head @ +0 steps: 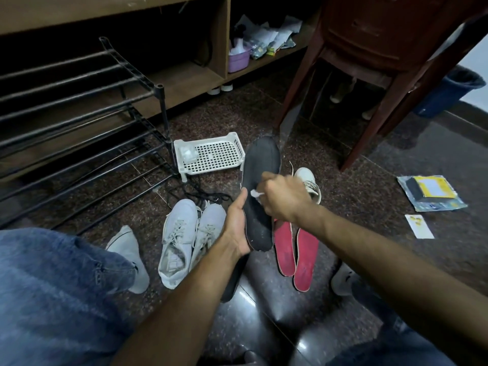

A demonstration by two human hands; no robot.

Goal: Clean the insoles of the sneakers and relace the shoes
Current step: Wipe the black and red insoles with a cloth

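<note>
Two hands hold the work above the floor. Left hand, grip curled round the near edge of a black insole; right hand, grip pinching a white wipe against its face. Beside them lie two red insoles and paired white sneakers, touching. Beyond stands a white basket; open floor lies rightward.

We saw a black insole raised toe-up above the floor with a small white wipe against it, two red insoles lying flat side by side below it, a laced white sneaker pair to their left, and another white sneaker behind.
</note>
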